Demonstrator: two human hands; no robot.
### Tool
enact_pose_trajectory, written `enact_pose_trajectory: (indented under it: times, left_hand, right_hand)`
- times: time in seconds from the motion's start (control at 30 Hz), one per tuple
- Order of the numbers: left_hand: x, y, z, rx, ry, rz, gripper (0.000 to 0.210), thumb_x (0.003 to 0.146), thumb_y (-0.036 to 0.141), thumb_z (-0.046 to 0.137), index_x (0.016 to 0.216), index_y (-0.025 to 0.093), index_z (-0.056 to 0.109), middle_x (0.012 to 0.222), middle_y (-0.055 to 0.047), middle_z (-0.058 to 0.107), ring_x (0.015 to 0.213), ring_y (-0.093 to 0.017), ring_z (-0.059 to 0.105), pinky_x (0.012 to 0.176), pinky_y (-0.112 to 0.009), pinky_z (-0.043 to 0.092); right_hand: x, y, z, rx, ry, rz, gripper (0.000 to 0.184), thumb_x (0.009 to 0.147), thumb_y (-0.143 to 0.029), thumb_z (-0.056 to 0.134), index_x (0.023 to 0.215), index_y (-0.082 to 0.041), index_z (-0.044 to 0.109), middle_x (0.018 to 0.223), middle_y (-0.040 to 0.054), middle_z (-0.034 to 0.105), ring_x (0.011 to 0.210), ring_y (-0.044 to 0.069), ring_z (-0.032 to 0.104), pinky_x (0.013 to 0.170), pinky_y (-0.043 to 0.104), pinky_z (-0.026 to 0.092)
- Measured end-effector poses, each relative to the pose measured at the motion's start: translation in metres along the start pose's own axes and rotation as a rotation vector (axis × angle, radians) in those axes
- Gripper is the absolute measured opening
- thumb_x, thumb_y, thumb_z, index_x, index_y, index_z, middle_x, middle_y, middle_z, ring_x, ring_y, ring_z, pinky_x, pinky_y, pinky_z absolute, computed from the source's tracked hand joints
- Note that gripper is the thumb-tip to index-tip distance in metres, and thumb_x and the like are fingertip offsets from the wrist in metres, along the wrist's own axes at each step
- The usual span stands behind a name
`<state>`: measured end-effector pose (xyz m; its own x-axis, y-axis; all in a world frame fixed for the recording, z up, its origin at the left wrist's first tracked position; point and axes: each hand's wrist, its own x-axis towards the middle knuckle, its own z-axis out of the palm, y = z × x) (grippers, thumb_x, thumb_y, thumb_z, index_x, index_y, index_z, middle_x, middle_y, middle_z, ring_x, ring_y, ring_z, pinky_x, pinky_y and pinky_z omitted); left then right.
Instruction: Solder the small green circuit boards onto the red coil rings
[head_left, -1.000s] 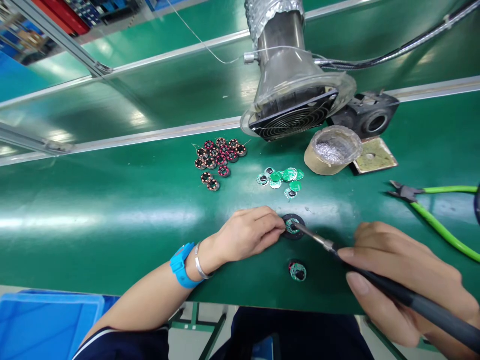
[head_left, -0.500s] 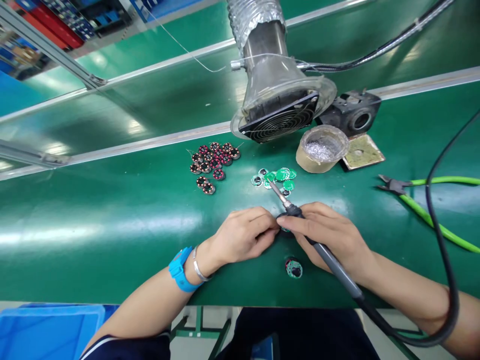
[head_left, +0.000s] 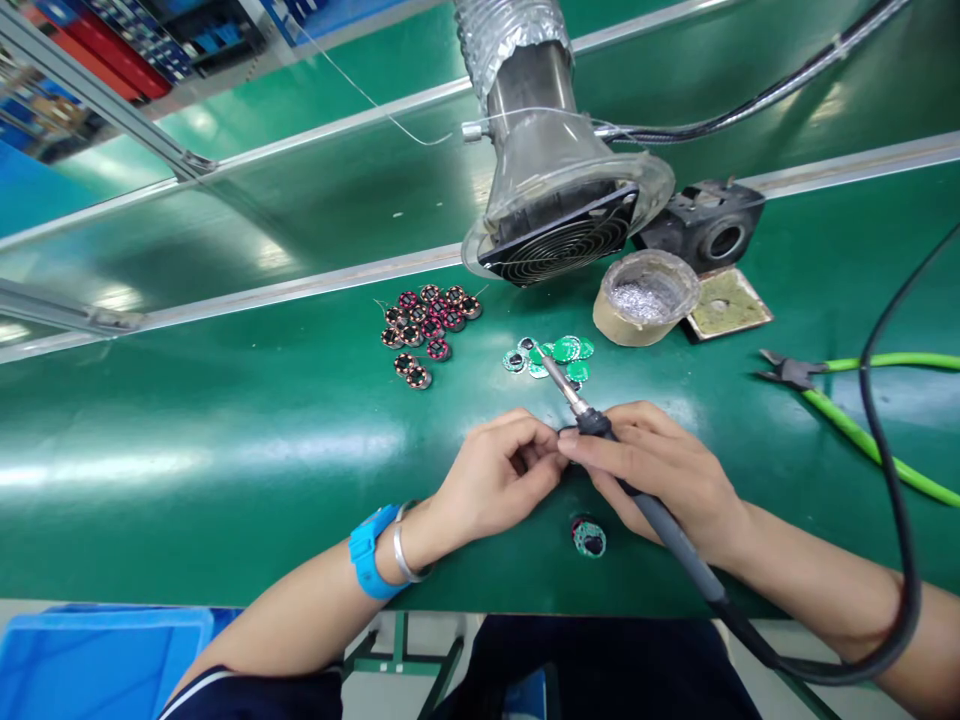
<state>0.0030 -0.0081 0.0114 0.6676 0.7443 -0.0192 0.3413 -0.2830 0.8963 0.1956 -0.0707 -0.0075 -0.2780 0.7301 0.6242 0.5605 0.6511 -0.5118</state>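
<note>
My right hand (head_left: 667, 470) is closed round a soldering iron (head_left: 671, 535), whose metal tip points away from me over several round green circuit boards (head_left: 566, 349). Thumb and fingers pinched, my left hand (head_left: 510, 472) meets the right fingertips. A small dark part shows between the two hands, mostly covered by fingers and the iron, so I cannot make it out. Just in front of me lies a small wound coil with a green board (head_left: 589, 538), apart from both hands. Farther off to the left is a cluster of small copper-wound coils (head_left: 431, 318).
A fume extractor hood (head_left: 570, 215) hangs over the bench. Behind the boards stand a tub of silvery scraps (head_left: 645, 300), a yellowish sponge tray (head_left: 727, 303) and a black iron stand (head_left: 709, 228). Green-handled cutters (head_left: 847, 420) lie at right. A blue bin (head_left: 105, 660) sits below left.
My left hand has shifted slightly right, its wrist turning and its fingers curling differently at the right fingertips. The soldering iron has moved slightly to the right.
</note>
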Motion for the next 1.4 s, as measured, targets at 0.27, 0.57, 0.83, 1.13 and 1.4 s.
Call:
enact_pose_trajectory:
  times: [0.27, 0.57, 0.83, 1.13, 1.4]
  left_hand:
    - [0.001, -0.008, -0.004, -0.234, -0.114, -0.203, 0.012, 0.084, 0.026, 0.062, 0.080, 0.015, 0.059, 0.070, 0.003, 0.055, 0.058, -0.006, 0.047, 0.052, -0.018, 0.040]
    - [0.001, -0.009, -0.008, -0.253, -0.161, -0.279, 0.009, 0.084, 0.025, 0.060, 0.084, 0.016, 0.059, 0.063, 0.004, 0.055, 0.053, -0.007, 0.051, 0.048, -0.017, 0.042]
    - [0.002, -0.007, -0.004, -0.176, -0.120, -0.252, 0.003, 0.080, 0.019, 0.060, 0.079, 0.016, 0.062, 0.068, 0.003, 0.060, 0.057, -0.007, 0.053, 0.051, -0.018, 0.043]
    - [0.002, -0.008, -0.003, -0.165, -0.094, -0.273, 0.003, 0.078, 0.018, 0.061, 0.078, 0.016, 0.063, 0.068, 0.002, 0.061, 0.056, -0.007, 0.052, 0.049, -0.018, 0.043]
    - [0.002, -0.007, -0.003, -0.164, -0.099, -0.269, 0.003, 0.078, 0.017, 0.061, 0.078, 0.016, 0.063, 0.069, 0.002, 0.061, 0.057, -0.007, 0.051, 0.050, -0.018, 0.043]
  right_hand:
    - [-0.004, 0.002, 0.000, 0.008, -0.056, -0.026, 0.046, 0.088, -0.003, 0.050, 0.132, -0.016, 0.053, 0.081, 0.0022, 0.064, 0.075, 0.014, 0.059, 0.086, 0.037, 0.054]
    - [0.000, -0.002, -0.005, -0.006, -0.092, -0.032, 0.047, 0.084, 0.001, 0.055, 0.127, -0.016, 0.054, 0.086, 0.0045, 0.068, 0.070, 0.012, 0.056, 0.078, 0.036, 0.055]
    - [0.010, -0.012, -0.025, -0.046, 0.052, 0.069, 0.047, 0.085, -0.006, 0.059, 0.129, -0.020, 0.056, 0.080, 0.0008, 0.063, 0.068, 0.013, 0.057, 0.066, 0.032, 0.052]
    - [0.004, -0.032, -0.044, 0.121, 0.054, 0.202, 0.032, 0.078, -0.008, 0.055, 0.108, -0.018, 0.063, 0.069, 0.0026, 0.060, 0.054, 0.014, 0.053, 0.048, 0.033, 0.044]
    - [0.009, -0.030, -0.039, 0.147, 0.037, 0.203, 0.028, 0.078, -0.007, 0.054, 0.102, -0.018, 0.062, 0.065, 0.0011, 0.058, 0.051, 0.013, 0.052, 0.046, 0.030, 0.045]
